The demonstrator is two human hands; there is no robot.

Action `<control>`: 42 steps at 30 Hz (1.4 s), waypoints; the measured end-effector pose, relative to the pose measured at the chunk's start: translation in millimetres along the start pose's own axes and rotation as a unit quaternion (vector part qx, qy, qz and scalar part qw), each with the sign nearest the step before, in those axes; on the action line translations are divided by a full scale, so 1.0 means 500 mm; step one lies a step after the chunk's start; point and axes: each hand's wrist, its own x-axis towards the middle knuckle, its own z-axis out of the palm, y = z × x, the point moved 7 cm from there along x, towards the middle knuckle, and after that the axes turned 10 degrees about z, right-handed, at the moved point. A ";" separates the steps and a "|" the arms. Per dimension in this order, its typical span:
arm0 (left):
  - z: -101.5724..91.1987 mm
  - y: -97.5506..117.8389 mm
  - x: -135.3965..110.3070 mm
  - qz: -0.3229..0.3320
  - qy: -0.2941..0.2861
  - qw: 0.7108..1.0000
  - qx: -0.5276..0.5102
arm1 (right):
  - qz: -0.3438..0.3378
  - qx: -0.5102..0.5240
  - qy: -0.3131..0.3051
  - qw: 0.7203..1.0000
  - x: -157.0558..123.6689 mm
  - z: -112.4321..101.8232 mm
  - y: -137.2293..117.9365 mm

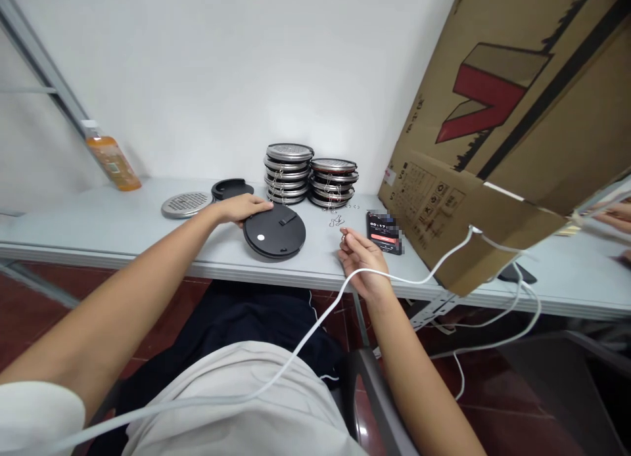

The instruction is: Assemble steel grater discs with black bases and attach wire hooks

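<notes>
My left hand (242,208) grips the upper left edge of a round black plastic cover (269,236), its fingers partly hidden behind the rim. The cover leans near the table's front, showing a small white dot, a slot and a small hole. My right hand (363,260) is closed in a pinch on a small shiny piece, too small to name for certain. Just beyond it lie several thin bent wire clips (336,221). Left of my left hand rest a silver perforated disc (187,204) and another black round cover (231,188).
Two stacks of round silver-and-black units (289,173) (334,180) stand by the wall. A phone (384,232) lies right, beside a large cardboard box (444,180). A white cable (315,328) crosses before my right wrist. An orange bottle (116,160) stands left; another person's hand (616,217) shows far right.
</notes>
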 end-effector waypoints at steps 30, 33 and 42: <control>0.117 0.035 -0.047 0.238 0.051 0.923 0.297 | 0.000 0.005 -0.020 1.000 0.011 0.000 0.010; 0.119 0.032 -0.046 0.238 0.059 0.920 0.306 | -0.014 -0.004 -0.022 1.000 0.010 0.002 0.008; 0.121 0.051 -0.037 0.267 -0.019 0.908 0.322 | -0.077 -0.154 -0.039 0.984 0.009 0.005 0.014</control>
